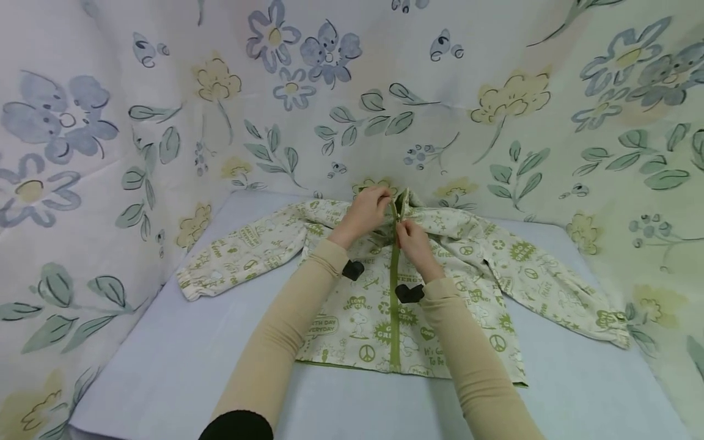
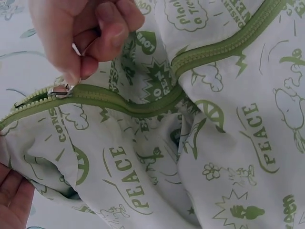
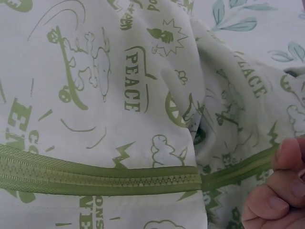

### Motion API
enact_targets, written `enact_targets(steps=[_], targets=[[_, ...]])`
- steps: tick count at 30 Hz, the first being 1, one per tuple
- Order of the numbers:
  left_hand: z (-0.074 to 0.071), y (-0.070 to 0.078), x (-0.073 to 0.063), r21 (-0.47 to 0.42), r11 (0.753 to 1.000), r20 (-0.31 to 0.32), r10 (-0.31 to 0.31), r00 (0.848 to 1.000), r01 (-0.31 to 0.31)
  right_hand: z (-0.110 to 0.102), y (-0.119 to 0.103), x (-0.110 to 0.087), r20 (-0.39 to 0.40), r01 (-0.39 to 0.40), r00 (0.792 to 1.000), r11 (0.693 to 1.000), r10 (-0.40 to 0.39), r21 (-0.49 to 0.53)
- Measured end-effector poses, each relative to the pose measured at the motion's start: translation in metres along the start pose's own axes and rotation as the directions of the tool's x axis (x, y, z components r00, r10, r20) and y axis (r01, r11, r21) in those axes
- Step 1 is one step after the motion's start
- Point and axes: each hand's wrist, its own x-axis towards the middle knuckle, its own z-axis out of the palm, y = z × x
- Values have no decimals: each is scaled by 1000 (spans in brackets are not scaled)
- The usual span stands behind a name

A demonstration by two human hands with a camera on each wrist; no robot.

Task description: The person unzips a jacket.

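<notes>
A white jacket with green print lies spread front up, a green zipper running down its middle. My left hand holds the jacket's collar on the left side; its fingers show at the fabric edge in the left wrist view. Just below the collar, my right hand pinches the metal zipper pull between thumb and finger. Above the slider the teeth part; below it they are joined. In the right wrist view, the curled fingers are at the right edge, beside the zipper tape.
The jacket's sleeves stretch out to both sides on a white-covered table. Behind and beside it hangs a floral curtain. Fabric bunches in folds around the upper zipper.
</notes>
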Motion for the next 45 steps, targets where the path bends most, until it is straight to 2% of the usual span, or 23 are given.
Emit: enact_targets(steps=[6,13,19,28,36,45], targets=[[-3,-2,0,-13,1000,2,-18,1000,18,4,1,-1,7,-9,1000,1000,9,2],[-5,-3,1,-74,997,-10,-36,999,36,4,2,0,-4,-11,1000,1000,11,-16],[-7,-3,0,-87,996,-42,-38,998,35,6,8,-2,22,-54,998,998,55,-38],[-10,-1,2,-116,993,-97,-38,995,26,7,12,-2,-10,-28,1000,1000,28,11],[-13,-2,3,-168,985,-149,-57,987,32,9,16,-1,-11,-59,998,997,60,41],[-19,-4,3,-207,977,-201,-82,976,40,11,18,0,-11,-56,998,998,57,40]])
